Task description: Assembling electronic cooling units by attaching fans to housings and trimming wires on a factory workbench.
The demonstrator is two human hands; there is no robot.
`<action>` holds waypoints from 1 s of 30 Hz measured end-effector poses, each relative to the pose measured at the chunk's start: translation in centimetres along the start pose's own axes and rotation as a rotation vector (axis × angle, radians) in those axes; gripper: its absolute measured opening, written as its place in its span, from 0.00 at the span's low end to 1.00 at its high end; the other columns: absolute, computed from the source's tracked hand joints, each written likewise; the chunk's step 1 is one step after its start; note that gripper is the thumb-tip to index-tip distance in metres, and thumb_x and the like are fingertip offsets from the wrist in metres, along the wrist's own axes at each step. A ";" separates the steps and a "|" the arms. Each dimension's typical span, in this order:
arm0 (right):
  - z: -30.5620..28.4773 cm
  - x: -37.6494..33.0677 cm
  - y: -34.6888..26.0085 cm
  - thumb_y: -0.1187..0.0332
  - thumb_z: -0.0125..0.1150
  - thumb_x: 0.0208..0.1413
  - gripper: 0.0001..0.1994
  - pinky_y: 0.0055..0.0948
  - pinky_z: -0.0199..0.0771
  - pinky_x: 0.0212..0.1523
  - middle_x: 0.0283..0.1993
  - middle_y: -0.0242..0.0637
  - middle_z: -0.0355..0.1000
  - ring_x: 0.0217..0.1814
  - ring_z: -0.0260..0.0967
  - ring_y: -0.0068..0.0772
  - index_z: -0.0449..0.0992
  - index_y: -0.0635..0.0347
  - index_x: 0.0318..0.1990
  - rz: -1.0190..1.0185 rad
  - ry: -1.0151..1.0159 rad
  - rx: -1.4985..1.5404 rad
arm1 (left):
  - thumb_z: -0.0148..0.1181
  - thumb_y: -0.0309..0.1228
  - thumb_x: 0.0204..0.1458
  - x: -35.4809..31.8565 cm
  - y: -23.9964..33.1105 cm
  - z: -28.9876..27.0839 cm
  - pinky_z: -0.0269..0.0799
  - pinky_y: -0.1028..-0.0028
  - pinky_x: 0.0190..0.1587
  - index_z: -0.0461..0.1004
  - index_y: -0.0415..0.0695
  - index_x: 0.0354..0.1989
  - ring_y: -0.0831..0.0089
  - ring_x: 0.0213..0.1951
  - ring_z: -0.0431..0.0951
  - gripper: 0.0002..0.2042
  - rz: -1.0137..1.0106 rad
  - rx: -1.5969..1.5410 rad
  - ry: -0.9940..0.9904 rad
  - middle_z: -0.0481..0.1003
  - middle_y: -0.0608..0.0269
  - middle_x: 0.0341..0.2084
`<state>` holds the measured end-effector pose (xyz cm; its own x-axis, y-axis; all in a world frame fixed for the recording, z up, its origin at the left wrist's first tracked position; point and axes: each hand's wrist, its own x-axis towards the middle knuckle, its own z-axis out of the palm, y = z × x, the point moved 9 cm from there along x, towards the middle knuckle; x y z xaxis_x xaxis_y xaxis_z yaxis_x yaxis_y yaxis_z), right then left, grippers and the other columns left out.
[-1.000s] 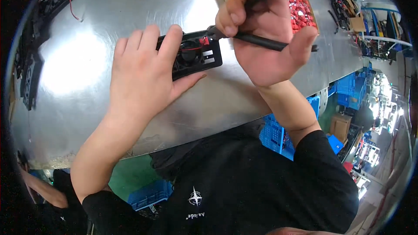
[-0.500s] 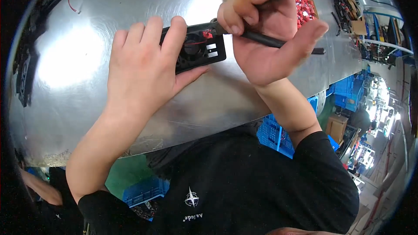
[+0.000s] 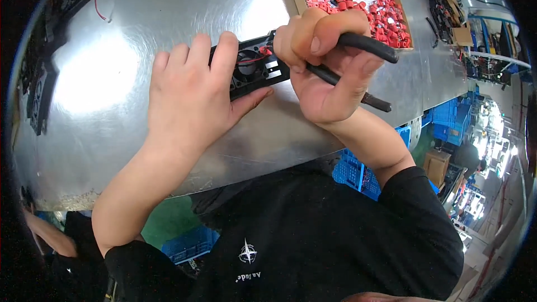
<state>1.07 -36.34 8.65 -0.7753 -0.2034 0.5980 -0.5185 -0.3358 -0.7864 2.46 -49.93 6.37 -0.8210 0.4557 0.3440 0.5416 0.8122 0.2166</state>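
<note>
My left hand (image 3: pixel 187 92) grips a narrow black panel (image 3: pixel 256 80), fingers over its far edge and thumb along the near one. A small black fan (image 3: pixel 246 70) sits in the panel, with thin red wires running to a red part (image 3: pixel 264 51) near its right end. In my right hand (image 3: pixel 321 92) is a pair of pliers (image 3: pixel 369 46) with two dark handles, spread apart and pointing right. My fingers hide the pliers' jaws, which are at the panel's right end; whether they touch it I cannot tell.
A cardboard box (image 3: pixel 406 25) full of small red parts stands beyond my right hand on the metal table (image 3: pixel 224 176). More black fan panels (image 3: pixel 40 100) lie at the left edge. Blue crates (image 3: pixel 349 170) are below the table. Another person's arm (image 3: pixel 53 237) shows at lower left.
My right hand has moved nearer to me and its thumb has come in toward the handles, which are closer together. The panel has shifted slightly right. More of the red parts' box shows.
</note>
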 end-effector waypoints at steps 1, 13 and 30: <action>0.0 -0.1 0.0 0.34 0.31 0.74 0.29 0.31 0.56 0.32 0.29 0.32 0.57 0.26 0.49 0.26 0.61 0.53 0.43 -0.001 0.003 -0.003 | 0.76 0.55 0.44 0.0 0.1 0.0 0.65 0.60 0.40 0.75 0.44 0.50 0.58 0.36 0.76 0.33 0.004 -0.001 0.000 0.72 0.59 0.34; -2.2 0.5 -1.8 0.24 0.48 0.61 0.41 0.33 0.60 0.39 0.38 0.34 0.59 0.35 0.59 0.29 0.65 0.57 0.56 0.000 0.035 0.130 | 0.77 0.53 0.42 0.5 -0.1 0.1 0.63 0.61 0.42 0.74 0.46 0.56 0.59 0.40 0.72 0.35 0.081 -0.002 0.012 0.70 0.59 0.37; -1.1 0.4 -0.2 0.13 0.33 0.55 0.49 0.30 0.63 0.34 0.33 0.36 0.61 0.29 0.56 0.27 0.64 0.58 0.51 0.002 0.055 -0.009 | 0.77 0.53 0.41 0.4 0.4 0.2 0.62 0.61 0.41 0.73 0.47 0.56 0.60 0.38 0.72 0.35 0.076 0.011 0.034 0.70 0.61 0.35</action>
<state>0.50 -35.30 8.89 -0.7948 -0.1530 0.5873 -0.5199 -0.3276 -0.7889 2.30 -49.34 6.44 -0.7709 0.5034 0.3902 0.5998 0.7798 0.1791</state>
